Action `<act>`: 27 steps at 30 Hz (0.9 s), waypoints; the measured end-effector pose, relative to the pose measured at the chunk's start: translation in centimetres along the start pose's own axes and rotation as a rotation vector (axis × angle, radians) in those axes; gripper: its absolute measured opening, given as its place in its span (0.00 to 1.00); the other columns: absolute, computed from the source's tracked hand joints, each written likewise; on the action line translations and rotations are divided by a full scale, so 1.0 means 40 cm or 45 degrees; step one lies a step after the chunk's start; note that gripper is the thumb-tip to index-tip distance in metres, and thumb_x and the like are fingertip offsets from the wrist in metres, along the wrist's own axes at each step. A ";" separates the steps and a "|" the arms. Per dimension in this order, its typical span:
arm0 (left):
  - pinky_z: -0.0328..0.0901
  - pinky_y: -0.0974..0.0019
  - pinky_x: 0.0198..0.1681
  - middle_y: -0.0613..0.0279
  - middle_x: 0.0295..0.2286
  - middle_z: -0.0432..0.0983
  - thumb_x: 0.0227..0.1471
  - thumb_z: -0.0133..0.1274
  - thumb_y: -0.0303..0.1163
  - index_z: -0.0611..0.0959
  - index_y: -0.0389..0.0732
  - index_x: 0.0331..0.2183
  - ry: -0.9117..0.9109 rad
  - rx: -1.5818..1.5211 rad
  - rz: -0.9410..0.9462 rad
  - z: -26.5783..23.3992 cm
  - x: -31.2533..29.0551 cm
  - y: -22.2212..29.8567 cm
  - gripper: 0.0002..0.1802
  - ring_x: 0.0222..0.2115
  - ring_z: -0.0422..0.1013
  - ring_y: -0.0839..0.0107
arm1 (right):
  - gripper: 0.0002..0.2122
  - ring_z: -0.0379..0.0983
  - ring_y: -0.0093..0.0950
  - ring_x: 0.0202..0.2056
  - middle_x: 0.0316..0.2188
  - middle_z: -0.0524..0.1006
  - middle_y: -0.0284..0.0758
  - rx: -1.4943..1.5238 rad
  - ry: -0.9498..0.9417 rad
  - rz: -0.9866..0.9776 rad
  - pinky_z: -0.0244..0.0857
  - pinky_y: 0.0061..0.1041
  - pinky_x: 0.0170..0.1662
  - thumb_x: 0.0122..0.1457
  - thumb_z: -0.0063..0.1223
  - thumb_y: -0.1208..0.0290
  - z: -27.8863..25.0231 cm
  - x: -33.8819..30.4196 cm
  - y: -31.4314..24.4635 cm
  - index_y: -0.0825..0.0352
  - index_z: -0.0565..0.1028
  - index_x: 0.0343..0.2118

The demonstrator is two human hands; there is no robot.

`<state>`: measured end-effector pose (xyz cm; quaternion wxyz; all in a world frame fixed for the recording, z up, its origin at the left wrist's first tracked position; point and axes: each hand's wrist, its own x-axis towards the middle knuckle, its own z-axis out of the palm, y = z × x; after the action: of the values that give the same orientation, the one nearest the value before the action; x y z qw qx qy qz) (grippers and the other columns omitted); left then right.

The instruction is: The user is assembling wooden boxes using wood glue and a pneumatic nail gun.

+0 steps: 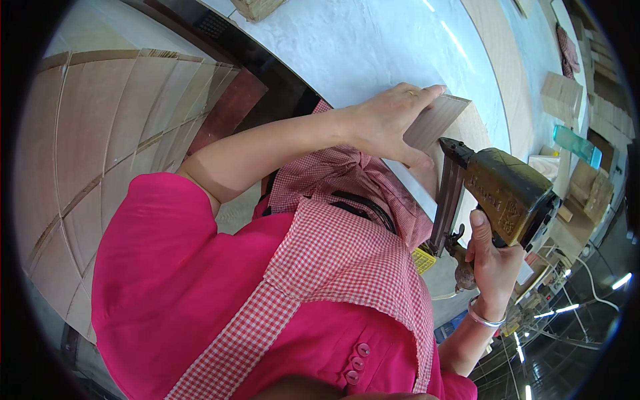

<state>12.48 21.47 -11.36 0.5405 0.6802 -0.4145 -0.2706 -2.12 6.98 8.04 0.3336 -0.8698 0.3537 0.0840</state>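
At the near edge of the pale bench (pixel 373 40), the left hand (pixel 390 123) presses flat on a small wooden panel (pixel 440 117), its grip spread over the top face. Right hand (pixel 493 257) is wrapped tight round the handle of a pneumatic nail gun (pixel 503 193), nose set against the panel's edge — thumb sits very near that nose, so a slip or a skewed nail could catch it. Little room: apron (pixel 347 253) close below, stacked wood pieces (pixel 563 97) beyond.
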 end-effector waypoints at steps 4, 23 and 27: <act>0.52 0.52 0.62 0.46 0.55 0.59 0.38 0.67 0.54 0.46 0.35 0.64 0.018 -0.017 0.007 0.003 -0.002 0.000 0.65 0.59 0.52 0.49 | 0.18 0.61 0.12 0.14 0.17 0.71 0.26 -0.043 -0.009 -0.076 0.51 0.15 0.16 0.58 0.60 0.59 -0.007 0.002 0.020 0.71 0.75 0.41; 0.54 0.51 0.60 0.43 0.53 0.56 0.36 0.69 0.48 0.45 0.40 0.64 0.190 -0.063 -0.028 0.010 -0.025 0.007 0.65 0.57 0.54 0.48 | 0.18 0.63 0.13 0.16 0.21 0.74 0.28 -0.104 0.027 -0.121 0.55 0.14 0.17 0.57 0.61 0.59 0.010 -0.008 0.041 0.71 0.76 0.41; 0.53 0.52 0.61 0.43 0.54 0.55 0.36 0.69 0.45 0.46 0.40 0.64 0.238 -0.069 -0.059 0.012 -0.030 0.029 0.64 0.58 0.54 0.48 | 0.17 0.65 0.15 0.16 0.22 0.76 0.29 -0.141 0.004 -0.214 0.57 0.16 0.17 0.57 0.62 0.61 -0.008 0.000 0.046 0.71 0.77 0.41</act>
<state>11.17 22.16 -10.47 0.5887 0.6970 -0.3390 -0.2296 -3.38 5.80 7.29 0.2904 -0.9136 0.2750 0.0739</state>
